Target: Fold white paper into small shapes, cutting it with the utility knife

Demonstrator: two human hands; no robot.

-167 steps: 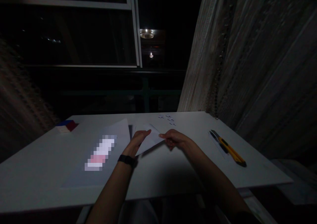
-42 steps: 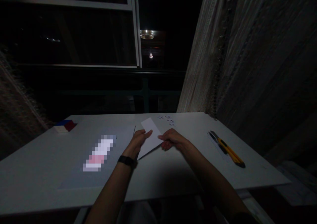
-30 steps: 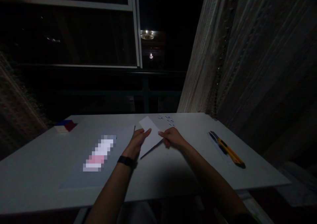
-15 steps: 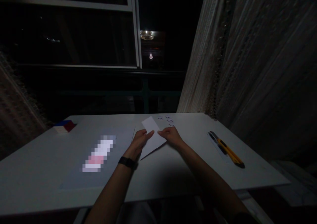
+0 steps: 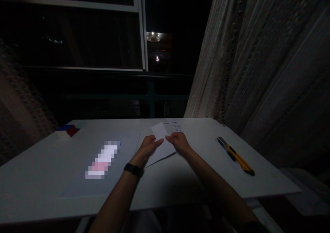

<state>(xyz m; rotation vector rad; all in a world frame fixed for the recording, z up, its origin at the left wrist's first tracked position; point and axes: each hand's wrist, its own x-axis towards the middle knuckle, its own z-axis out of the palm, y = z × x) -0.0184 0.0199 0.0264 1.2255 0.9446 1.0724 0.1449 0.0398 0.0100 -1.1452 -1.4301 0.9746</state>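
1. Across a white worktop (image 5: 33, 178), facing a dark window (image 5: 77, 37) at upper left.
2. Gripping white paper (image 5: 161, 151) at frame centre: pinching its left side with the left hand (image 5: 148, 146), its right edge with the right hand (image 5: 181, 143).
3. Swinging its far end rightward since half a second ago and narrowing the gap between the hands, so apparently adjusting its angle.
4. Leaving a yellow cutter (image 5: 239, 159) lying at right.

Smooth, matt paper sheet (image 5: 162, 150)

White, straight-edged paper (image 5: 161, 151), slantwise between left grip (image 5: 147, 147) and right grip (image 5: 181, 144), far end uncovered.
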